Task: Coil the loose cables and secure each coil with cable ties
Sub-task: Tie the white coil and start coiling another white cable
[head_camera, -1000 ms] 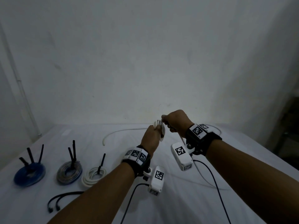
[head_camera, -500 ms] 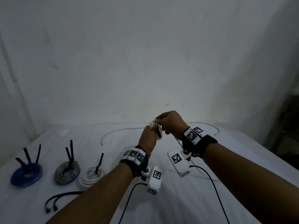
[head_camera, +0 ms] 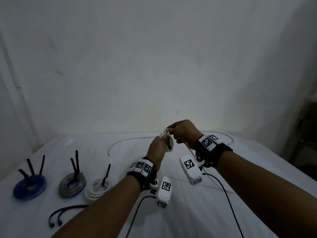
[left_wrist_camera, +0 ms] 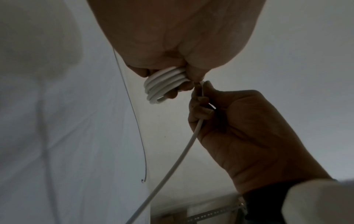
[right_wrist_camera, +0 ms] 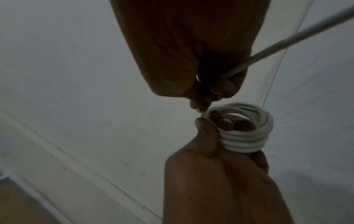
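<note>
My left hand (head_camera: 158, 146) is raised above the table with a white cable coil (head_camera: 169, 141) wound around its fingers; several turns of the white cable coil (right_wrist_camera: 247, 136) show in the right wrist view, with the thumb pressed on them. My right hand (head_camera: 181, 131) pinches the free white cable (left_wrist_camera: 184, 150) right at the top of the coil (left_wrist_camera: 164, 84). From there the cable runs down past my right wrist and across the table in a long loop (head_camera: 120, 143).
On the white table (head_camera: 188, 212) at left lie three tied coils: blue (head_camera: 30, 187), grey (head_camera: 72, 185) and white (head_camera: 98, 188), each with black tie tails standing up. Two loose black cable ties (head_camera: 63, 212) lie near the front left. A wall stands close behind.
My right hand has moved from beside the coil up and over its top, carrying the cable with it. My left hand has kept its hold on the coil.
</note>
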